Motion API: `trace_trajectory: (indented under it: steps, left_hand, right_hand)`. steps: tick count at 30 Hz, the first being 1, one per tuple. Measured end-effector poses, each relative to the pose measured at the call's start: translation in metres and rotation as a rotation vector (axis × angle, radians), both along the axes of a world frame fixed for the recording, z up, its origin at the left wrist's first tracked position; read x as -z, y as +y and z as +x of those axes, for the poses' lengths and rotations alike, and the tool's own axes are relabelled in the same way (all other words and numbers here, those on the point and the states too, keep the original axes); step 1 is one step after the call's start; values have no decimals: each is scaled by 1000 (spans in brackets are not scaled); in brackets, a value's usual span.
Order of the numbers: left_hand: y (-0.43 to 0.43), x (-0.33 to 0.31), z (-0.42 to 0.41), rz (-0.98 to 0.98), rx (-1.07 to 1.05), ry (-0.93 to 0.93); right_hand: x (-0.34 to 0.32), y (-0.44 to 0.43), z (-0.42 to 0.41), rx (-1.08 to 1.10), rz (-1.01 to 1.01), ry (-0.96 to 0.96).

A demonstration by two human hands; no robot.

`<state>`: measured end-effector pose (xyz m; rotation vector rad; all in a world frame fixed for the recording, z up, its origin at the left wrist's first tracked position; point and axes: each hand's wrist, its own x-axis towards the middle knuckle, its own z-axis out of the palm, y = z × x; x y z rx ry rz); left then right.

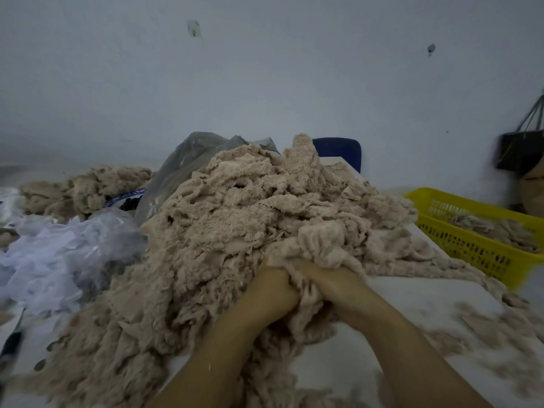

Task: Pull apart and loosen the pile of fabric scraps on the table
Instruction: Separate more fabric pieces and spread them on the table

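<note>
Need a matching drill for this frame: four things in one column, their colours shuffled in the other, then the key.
Things:
1. basket
2. chair
3. handbag
4. pile

Colours:
a. blue
b. beige
c. yellow
d. black

Pairs: 1-c, 2-a, 3-d, 4-b
</note>
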<state>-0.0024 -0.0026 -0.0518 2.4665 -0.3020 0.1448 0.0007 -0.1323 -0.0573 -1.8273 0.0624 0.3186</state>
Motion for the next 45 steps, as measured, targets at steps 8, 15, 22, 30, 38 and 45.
trace_trajectory:
  steps: [8,15,22,30,38,45]
  left_hand:
    - [15,21,5,-246,40,-148]
    - [20,27,9,-298,-176,-289]
    - [15,42,16,86,-65,-223]
    - [11,39,18,-187,-219,-325]
    - [68,-11,19,-1879,-424,-171]
    - [59,-21,12,-408,-578,-470]
  right_hand:
    - [-43,-79,41,497,1161,-275]
    - [-10,-59,45,728,844,-266]
    - [15,-35,46,515,242,-242]
    - [33,-33,50,121,-682,-336]
    - [14,-21,34,-23,146,-354]
    - [-6,-23,29,151,361,-543]
